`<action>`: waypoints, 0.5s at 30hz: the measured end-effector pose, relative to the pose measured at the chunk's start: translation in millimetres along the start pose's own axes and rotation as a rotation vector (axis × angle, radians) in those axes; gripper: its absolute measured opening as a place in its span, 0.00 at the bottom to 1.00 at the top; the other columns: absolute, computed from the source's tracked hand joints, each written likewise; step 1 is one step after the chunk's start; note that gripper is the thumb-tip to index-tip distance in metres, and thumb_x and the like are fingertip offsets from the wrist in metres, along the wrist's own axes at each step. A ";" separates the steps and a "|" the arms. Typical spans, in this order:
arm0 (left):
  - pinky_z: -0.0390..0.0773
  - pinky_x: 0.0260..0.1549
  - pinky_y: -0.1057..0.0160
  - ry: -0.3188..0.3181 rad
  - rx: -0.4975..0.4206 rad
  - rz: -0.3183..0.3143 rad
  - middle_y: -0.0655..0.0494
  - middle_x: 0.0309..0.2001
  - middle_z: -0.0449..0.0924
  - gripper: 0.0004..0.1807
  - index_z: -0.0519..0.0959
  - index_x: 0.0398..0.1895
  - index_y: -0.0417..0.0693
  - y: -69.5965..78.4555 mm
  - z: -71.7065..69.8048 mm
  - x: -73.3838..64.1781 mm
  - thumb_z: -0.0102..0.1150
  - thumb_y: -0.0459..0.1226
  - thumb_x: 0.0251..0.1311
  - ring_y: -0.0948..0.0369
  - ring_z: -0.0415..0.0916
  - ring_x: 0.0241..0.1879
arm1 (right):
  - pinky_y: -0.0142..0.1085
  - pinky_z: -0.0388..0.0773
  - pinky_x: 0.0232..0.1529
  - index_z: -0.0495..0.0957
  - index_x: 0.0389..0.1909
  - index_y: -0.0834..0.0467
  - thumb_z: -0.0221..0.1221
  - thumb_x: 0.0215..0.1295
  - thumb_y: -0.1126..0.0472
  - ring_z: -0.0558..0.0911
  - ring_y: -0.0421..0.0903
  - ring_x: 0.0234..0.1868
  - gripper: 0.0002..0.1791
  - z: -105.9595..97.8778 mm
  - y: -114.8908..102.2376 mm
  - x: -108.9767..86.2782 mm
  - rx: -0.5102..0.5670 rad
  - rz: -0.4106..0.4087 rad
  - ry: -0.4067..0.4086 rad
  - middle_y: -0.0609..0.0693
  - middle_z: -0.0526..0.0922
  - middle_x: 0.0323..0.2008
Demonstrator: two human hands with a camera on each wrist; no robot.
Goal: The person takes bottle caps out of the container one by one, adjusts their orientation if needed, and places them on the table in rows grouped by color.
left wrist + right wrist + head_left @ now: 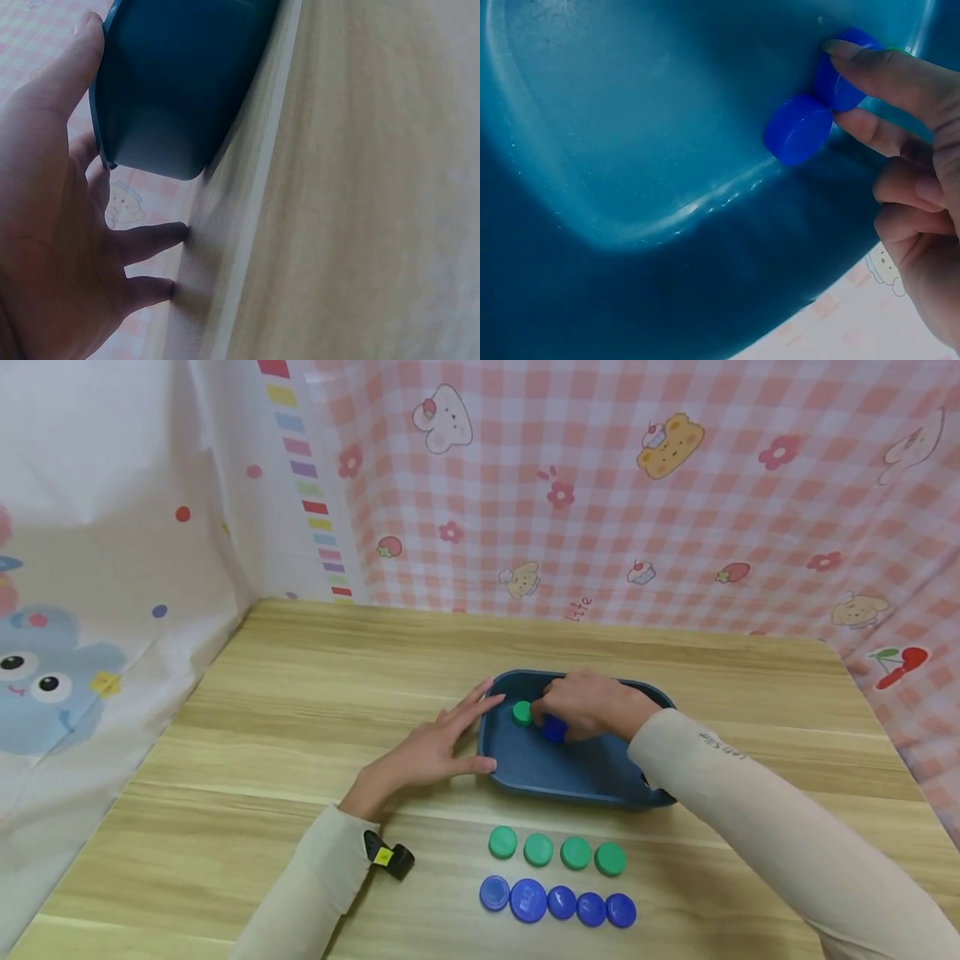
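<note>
A dark blue tray (577, 777) rests on the wooden table. My right hand (588, 703) reaches inside it and pinches a blue bottle cap (841, 86) between thumb and fingertip. Right against that cap is a second blue cap (796, 131) on the tray floor. To the left of the right hand lies a green bottle cap (522, 713), partly hidden by the fingers. My left hand (423, 752) touches the tray's left end with spread, mostly straight fingers. In the left wrist view its thumb lies on the rim, and two fingertips reach down to the table.
In front of the tray is a row of several green caps (537, 850). Nearer still, several blue caps (562, 902) form a second row, one of them larger. A patterned cloth (600, 527) hangs behind the table. A black wrist device (390, 855) sits at the left cuff.
</note>
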State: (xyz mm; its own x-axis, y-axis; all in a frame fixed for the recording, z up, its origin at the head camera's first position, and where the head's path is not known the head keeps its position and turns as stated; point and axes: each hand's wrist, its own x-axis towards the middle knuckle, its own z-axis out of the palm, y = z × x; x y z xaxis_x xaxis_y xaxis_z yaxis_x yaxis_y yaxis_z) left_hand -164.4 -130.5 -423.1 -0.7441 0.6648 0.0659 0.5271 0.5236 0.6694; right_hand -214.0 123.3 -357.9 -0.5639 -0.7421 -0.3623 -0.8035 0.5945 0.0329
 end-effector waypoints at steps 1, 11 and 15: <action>0.49 0.63 0.37 -0.001 0.000 0.001 0.72 0.75 0.28 0.45 0.45 0.76 0.70 0.2 0.0 0.3 0.52 0.64 0.59 0.54 0.47 0.72 | 0.43 0.80 0.39 0.82 0.49 0.48 0.72 0.53 0.55 0.82 0.47 0.38 0.21 0.0 0.0 -0.6 0.006 0.003 0.000 0.50 0.83 0.43; 0.46 0.65 0.39 0.002 0.003 0.000 0.72 0.75 0.27 0.44 0.45 0.76 0.70 -0.3 1.0 1.4 0.54 0.62 0.60 0.56 0.47 0.72 | 0.44 0.80 0.42 0.81 0.48 0.50 0.73 0.51 0.55 0.81 0.47 0.40 0.22 -3.3 -1.8 -5.2 0.009 -0.004 0.004 0.51 0.82 0.42; 0.46 0.65 0.38 0.000 0.001 -0.002 0.72 0.75 0.27 0.45 0.44 0.76 0.70 -0.3 0.9 0.7 0.51 0.65 0.59 0.55 0.47 0.72 | 0.44 0.79 0.44 0.81 0.49 0.50 0.73 0.51 0.54 0.81 0.49 0.43 0.23 -13.2 -7.0 -10.8 -0.018 -0.016 0.001 0.51 0.82 0.44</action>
State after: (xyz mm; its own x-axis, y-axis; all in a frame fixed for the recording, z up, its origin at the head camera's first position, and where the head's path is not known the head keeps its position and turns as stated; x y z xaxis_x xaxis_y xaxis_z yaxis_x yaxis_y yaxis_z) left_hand -164.7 -129.7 -423.9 -0.7452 0.6637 0.0648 0.5261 0.5255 0.6687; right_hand -204.9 123.0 -341.9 -0.5508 -0.7522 -0.3618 -0.8159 0.5765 0.0437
